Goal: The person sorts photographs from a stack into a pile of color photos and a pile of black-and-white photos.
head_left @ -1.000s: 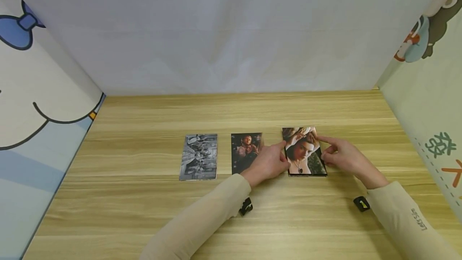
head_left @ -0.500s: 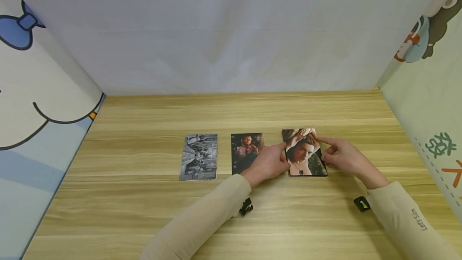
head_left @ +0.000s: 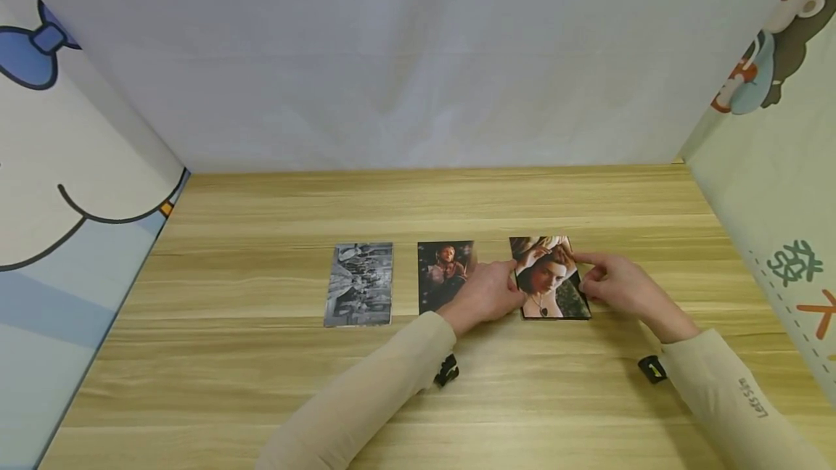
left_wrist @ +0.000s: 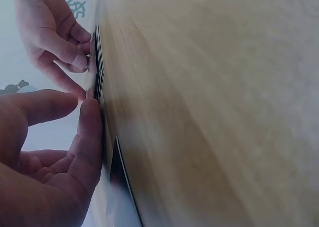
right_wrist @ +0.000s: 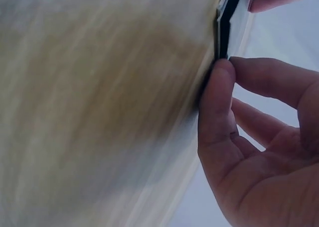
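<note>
A: Table (head_left: 274, 383), three spots in a row: grey photo (head_left: 360, 283), dark photo (head_left: 444, 274), then the stack of photos (head_left: 550, 280) at the right end.

B: Step looks like peeling the top print off; next wants a clean lift of one sheet.

A: Hands?

B: Left hand (head_left: 486, 294) pinches the stack's left edge, right hand (head_left: 617, 285) pinches its right edge, fingers curled.
</note>
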